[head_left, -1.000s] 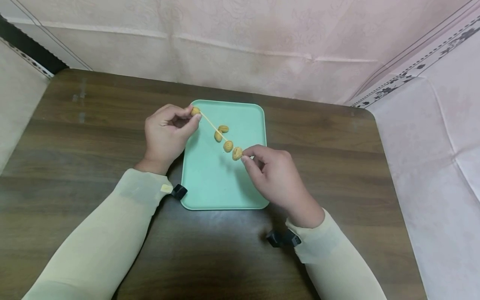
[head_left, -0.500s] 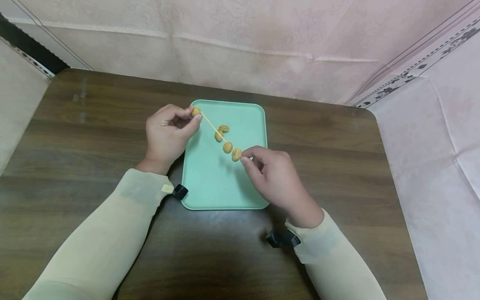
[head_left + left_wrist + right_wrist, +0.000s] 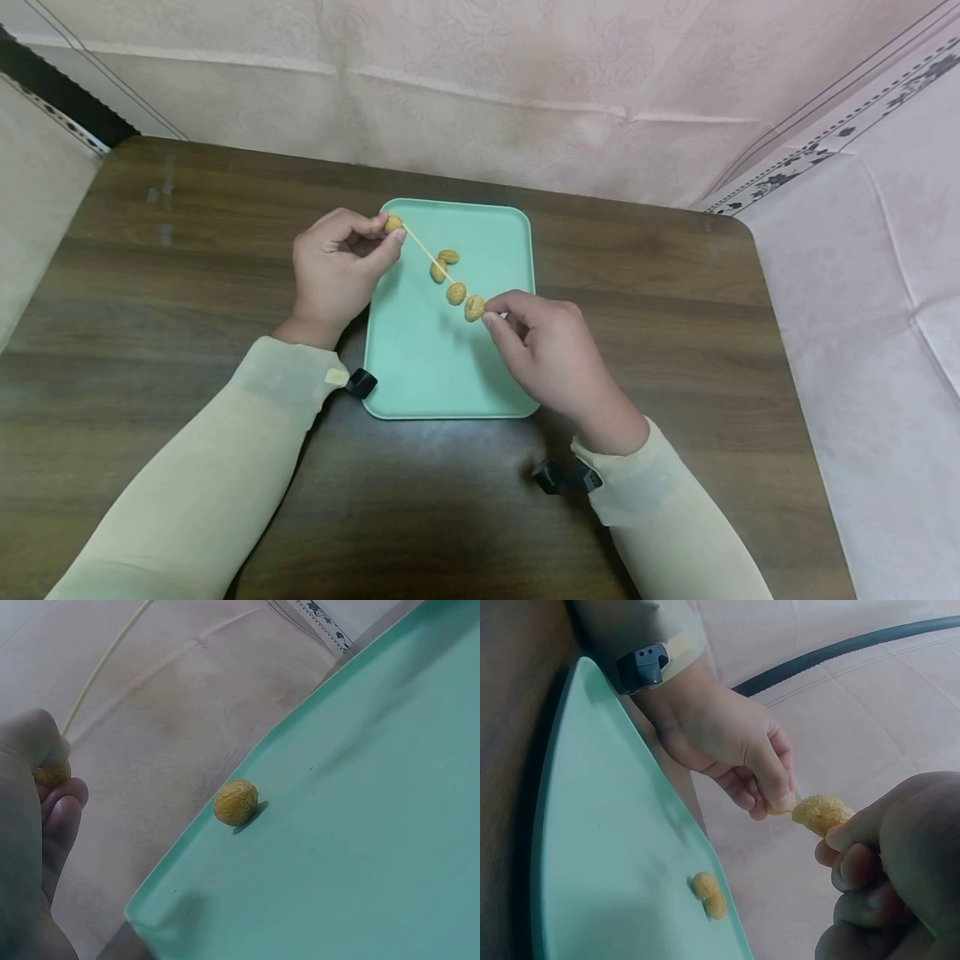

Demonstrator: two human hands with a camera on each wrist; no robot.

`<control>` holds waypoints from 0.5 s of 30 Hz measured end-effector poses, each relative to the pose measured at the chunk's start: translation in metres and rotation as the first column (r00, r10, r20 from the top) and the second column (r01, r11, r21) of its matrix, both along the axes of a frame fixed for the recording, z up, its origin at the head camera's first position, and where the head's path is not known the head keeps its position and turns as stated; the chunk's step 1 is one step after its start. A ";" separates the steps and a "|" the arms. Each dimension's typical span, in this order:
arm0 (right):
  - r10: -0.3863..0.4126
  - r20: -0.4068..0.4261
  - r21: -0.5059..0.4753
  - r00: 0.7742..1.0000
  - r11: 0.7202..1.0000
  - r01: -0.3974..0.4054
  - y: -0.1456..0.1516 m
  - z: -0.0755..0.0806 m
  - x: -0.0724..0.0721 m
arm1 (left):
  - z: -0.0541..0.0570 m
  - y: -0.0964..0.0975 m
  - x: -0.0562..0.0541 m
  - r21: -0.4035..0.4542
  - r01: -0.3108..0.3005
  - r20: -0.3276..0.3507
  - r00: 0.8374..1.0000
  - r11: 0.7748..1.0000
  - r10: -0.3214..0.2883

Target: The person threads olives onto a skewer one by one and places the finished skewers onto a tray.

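A thin pale skewer (image 3: 426, 252) slants between my hands above the tray, with wrinkled yellow-brown snack balls on it. My left hand (image 3: 333, 271) pinches the ball (image 3: 393, 223) at the skewer's upper left end between thumb and finger. My right hand (image 3: 551, 346) pinches a wrinkled ball (image 3: 474, 307) at the lower right end; the right wrist view shows this wrinkled ball (image 3: 821, 814) in its fingertips. Beside it another ball (image 3: 456, 293) is on the skewer. Two loose snack pieces (image 3: 448, 257) lie close together on the mint-green tray (image 3: 427, 375) beneath.
The tray lies on a brown wooden table (image 3: 187, 292), its far end close to the table's back edge. Pale patterned cloth (image 3: 487, 92) hangs behind and at the sides. Black cameras (image 3: 361, 383) are strapped at both wrists.
Both hands hold almost still on the skewer, with only slight shifts. The two loose pieces stay on the tray.
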State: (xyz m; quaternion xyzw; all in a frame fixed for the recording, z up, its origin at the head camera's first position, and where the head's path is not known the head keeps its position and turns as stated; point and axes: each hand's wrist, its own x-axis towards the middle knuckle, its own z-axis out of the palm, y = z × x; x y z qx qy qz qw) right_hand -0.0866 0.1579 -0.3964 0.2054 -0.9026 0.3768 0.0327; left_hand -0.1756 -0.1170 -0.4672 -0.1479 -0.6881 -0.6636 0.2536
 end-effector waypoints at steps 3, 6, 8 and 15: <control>0.000 0.002 -0.001 1.000 1.000 0.000 0.000 0.000 0.000 | 0.000 0.000 0.000 0.000 -0.003 0.000 1.000 1.000 0.003; -0.001 0.000 0.000 1.000 1.000 0.001 0.000 0.000 0.000 | 0.000 0.000 0.000 -0.005 -0.005 0.003 1.000 1.000 0.005; 0.001 -0.001 -0.001 1.000 1.000 -0.001 -0.001 0.000 0.000 | 0.001 0.000 0.000 -0.011 -0.008 0.007 1.000 1.000 0.008; -0.007 0.006 -0.004 1.000 1.000 0.007 -0.003 0.000 -0.001 | 0.000 0.002 0.002 0.004 -0.016 0.005 1.000 1.000 0.016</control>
